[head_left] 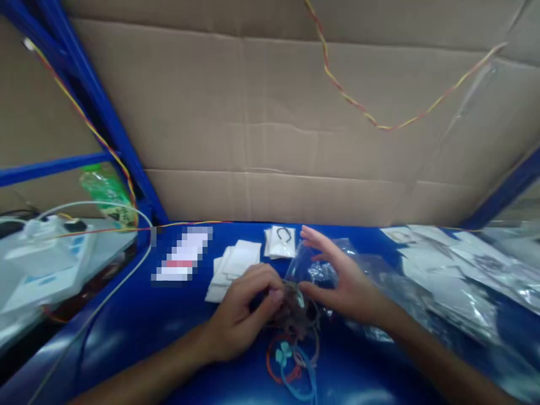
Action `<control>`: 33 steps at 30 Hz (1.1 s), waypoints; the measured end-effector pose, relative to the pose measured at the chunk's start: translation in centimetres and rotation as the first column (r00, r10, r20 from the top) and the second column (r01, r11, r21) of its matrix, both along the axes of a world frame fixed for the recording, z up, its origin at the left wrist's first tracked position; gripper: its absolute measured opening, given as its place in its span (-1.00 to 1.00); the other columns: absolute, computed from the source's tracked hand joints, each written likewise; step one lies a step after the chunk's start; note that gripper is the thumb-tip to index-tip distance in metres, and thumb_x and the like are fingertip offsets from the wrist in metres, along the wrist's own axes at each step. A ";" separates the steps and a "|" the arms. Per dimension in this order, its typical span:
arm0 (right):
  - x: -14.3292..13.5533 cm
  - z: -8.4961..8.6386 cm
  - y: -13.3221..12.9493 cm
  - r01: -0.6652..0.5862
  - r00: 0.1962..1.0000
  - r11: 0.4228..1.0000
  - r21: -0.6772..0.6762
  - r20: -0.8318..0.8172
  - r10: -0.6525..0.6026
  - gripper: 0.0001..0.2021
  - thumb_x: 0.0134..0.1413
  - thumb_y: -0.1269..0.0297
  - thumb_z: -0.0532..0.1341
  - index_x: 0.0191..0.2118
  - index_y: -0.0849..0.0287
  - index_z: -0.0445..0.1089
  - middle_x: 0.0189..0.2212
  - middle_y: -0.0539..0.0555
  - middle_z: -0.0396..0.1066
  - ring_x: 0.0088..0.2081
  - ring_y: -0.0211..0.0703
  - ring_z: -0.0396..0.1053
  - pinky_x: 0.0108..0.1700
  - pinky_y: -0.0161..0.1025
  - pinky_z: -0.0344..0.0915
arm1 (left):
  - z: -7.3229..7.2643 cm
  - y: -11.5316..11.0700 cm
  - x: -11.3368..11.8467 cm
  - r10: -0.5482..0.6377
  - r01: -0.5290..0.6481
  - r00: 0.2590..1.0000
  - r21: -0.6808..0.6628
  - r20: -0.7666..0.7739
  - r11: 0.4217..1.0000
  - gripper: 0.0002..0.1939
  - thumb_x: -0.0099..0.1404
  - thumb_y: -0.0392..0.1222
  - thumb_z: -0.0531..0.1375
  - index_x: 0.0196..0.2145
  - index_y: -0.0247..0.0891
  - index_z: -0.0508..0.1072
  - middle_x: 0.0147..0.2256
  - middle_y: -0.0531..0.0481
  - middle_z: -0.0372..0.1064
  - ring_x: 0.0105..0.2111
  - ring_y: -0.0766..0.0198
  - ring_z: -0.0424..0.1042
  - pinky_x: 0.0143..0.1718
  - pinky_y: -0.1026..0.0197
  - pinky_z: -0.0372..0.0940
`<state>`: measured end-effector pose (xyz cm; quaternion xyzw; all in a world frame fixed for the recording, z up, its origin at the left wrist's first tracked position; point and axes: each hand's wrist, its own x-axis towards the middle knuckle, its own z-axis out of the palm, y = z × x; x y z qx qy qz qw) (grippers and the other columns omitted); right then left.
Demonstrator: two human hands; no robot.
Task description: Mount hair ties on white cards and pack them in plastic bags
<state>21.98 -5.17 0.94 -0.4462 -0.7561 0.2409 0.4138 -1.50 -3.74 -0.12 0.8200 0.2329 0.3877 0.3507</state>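
My left hand (248, 315) is curled with its fingertips pressed together at the near side of a small brownish bundle of cords (295, 312); what it pinches is too small to make out. My right hand (337, 275) is raised over the bundle's right side, thumb and fingers spread, with nothing visible between them. Red and light-blue looped cords (291, 365) lie on the blue surface below the bundle. Beyond the hands sit a stack of white cards (236, 261) and a small packet (282, 242) with a dark loop on it.
Clear plastic bags (379, 281) lie right of my right hand, beside a pile of white packets (451, 275). A pixelated pale item (183, 256) is at the left. A cardboard wall (278, 124) rises behind, with twisted wire hanging across. White power strips (54, 253) stand far left.
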 end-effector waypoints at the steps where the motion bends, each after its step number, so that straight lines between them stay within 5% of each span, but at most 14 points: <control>1: -0.2 -0.4 0.1 -0.007 0.997 1.000 -0.025 -0.077 0.005 -0.11 0.02 0.22 0.44 0.42 -0.03 0.04 0.28 0.22 0.28 0.21 0.12 0.32 0.14 0.06 0.35 | 0.1 0.0 0.0 -0.012 0.012 1.000 0.005 -0.003 1.000 -0.77 0.49 -0.21 0.05 -0.33 -0.24 0.40 -0.34 -0.03 0.37 -0.28 0.20 0.35 -0.15 0.15 0.24; 3: -0.6 -0.8 0.5 -0.029 0.972 0.992 -0.124 -0.235 -0.001 -0.19 -0.07 0.22 0.49 0.32 0.05 0.25 -0.08 0.13 0.51 -0.10 0.00 0.48 -0.06 -0.05 0.42 | 0.2 0.0 0.0 -0.016 0.015 1.000 -0.003 -0.025 1.000 -0.76 0.50 -0.20 0.04 -0.33 -0.24 0.40 -0.33 -0.03 0.37 -0.26 0.19 0.35 -0.13 0.13 0.24; 5: -0.8 -0.9 0.7 -0.070 0.940 0.962 -0.265 -0.342 -0.026 -0.47 -0.09 0.18 0.50 0.06 0.13 0.50 -0.46 -0.03 0.44 -0.43 -0.20 0.38 -0.34 -0.21 0.36 | 0.1 0.1 -0.1 -0.003 0.002 0.999 -0.019 -0.044 1.000 -0.75 0.51 -0.18 0.03 -0.31 -0.23 0.41 -0.32 -0.03 0.36 -0.26 0.18 0.35 -0.12 0.12 0.24; 7: -0.9 -1.1 0.9 -0.097 0.917 0.922 -0.374 -0.394 -0.064 -0.69 -0.09 0.15 0.50 -0.22 0.19 0.58 -0.59 -0.08 0.34 -0.56 -0.31 0.25 -0.49 -0.31 0.22 | -0.2 0.2 -0.2 0.040 -0.042 0.998 -0.041 -0.041 0.998 -0.78 0.51 -0.15 0.02 -0.21 -0.21 0.43 -0.25 -0.04 0.38 -0.22 0.16 0.36 -0.10 0.10 0.26; 9: -1.1 -1.2 0.9 -0.086 0.896 0.909 -0.408 -0.431 -0.108 -0.72 -0.08 0.13 0.49 -0.31 0.22 0.56 -0.59 -0.06 0.39 -0.59 -0.33 0.27 -0.55 -0.35 0.18 | -0.7 0.2 -0.4 0.130 -0.130 0.992 -0.049 0.000 0.990 -0.75 0.51 -0.09 0.01 0.02 -0.17 0.38 -0.10 -0.09 0.37 -0.15 0.13 0.35 -0.07 0.06 0.27; 12: -1.4 -1.4 0.8 -0.046 0.840 0.915 -0.402 -0.511 -0.182 -0.66 -0.04 0.06 0.47 -0.31 0.20 0.44 -0.53 -0.01 0.48 -0.61 -0.26 0.38 -0.64 -0.38 0.20 | -1.2 0.3 -0.5 0.278 -0.280 0.957 0.011 0.082 0.960 -0.43 0.39 0.08 0.15 0.25 -0.16 0.14 0.05 -0.17 0.27 -0.11 0.08 0.34 -0.09 0.02 0.31; 15: -1.8 -1.4 0.6 -0.039 0.795 0.918 -0.394 -0.569 -0.210 -0.61 0.00 0.02 0.44 -0.28 0.14 0.29 -0.40 0.06 0.56 -0.56 -0.16 0.49 -0.69 -0.38 0.26 | -1.2 0.4 -0.2 0.410 -0.417 0.909 0.156 0.075 0.895 -0.19 0.06 0.02 0.46 0.14 -0.18 0.17 0.12 -0.22 0.18 -0.06 0.05 0.35 -0.16 0.07 0.36; 18: -2.2 -1.3 0.4 -0.057 0.778 0.927 -0.370 -0.599 -0.191 -0.59 0.02 0.06 0.44 -0.26 0.10 0.21 -0.36 0.06 0.56 -0.51 -0.10 0.54 -0.66 -0.32 0.38 | -1.0 0.8 0.0 0.437 -0.420 0.899 0.246 -0.017 0.874 -0.43 0.08 -0.10 0.45 -0.05 -0.18 0.27 0.07 -0.18 0.25 -0.05 0.07 0.38 -0.22 0.13 0.38; 24: -2.3 -1.4 0.2 -0.107 0.757 0.930 -0.351 -0.636 -0.152 -0.50 -0.01 0.21 0.45 -0.08 0.05 0.14 -0.37 -0.05 0.46 -0.45 -0.08 0.57 -0.57 -0.26 0.49 | -0.7 1.9 -0.4 0.450 -0.443 0.890 0.093 -0.072 0.892 -0.88 0.34 -0.15 0.25 -0.19 -0.20 0.43 -0.32 0.02 0.46 -0.36 0.24 0.47 -0.26 0.17 0.35; 27: -2.1 -1.5 0.2 -0.139 0.794 0.916 -0.376 -0.595 -0.124 -0.41 -0.04 0.32 0.44 0.06 0.06 0.14 -0.41 -0.09 0.44 -0.46 -0.12 0.54 -0.56 -0.29 0.46 | -0.3 2.1 -0.5 0.407 -0.407 0.912 0.021 -0.048 0.913 -0.87 0.37 -0.10 0.23 -0.28 -0.20 0.47 -0.37 0.03 0.48 -0.36 0.23 0.48 -0.25 0.18 0.35; 31: -1.9 -1.7 0.1 -0.185 0.837 0.884 -0.429 -0.540 -0.087 -0.30 -0.08 0.44 0.41 0.19 0.12 0.16 -0.49 -0.12 0.42 -0.51 -0.24 0.47 -0.49 -0.34 0.43 | 0.0 2.6 -0.3 0.390 -0.327 0.914 -0.361 0.116 0.874 -0.77 0.39 -0.02 0.21 -0.35 -0.21 0.39 -0.41 0.03 0.50 -0.44 0.24 0.50 -0.35 0.20 0.39; 33: -1.9 -1.7 -0.1 -0.229 0.842 0.872 -0.433 -0.538 -0.046 -0.27 -0.07 0.44 0.41 0.23 0.12 0.15 -0.49 -0.11 0.42 -0.50 -0.26 0.45 -0.47 -0.34 0.43 | 0.1 2.8 -0.2 0.364 -0.256 0.916 -0.449 0.171 0.856 -0.75 0.38 -0.01 0.21 -0.35 -0.22 0.36 -0.41 0.03 0.51 -0.47 0.25 0.51 -0.36 0.20 0.40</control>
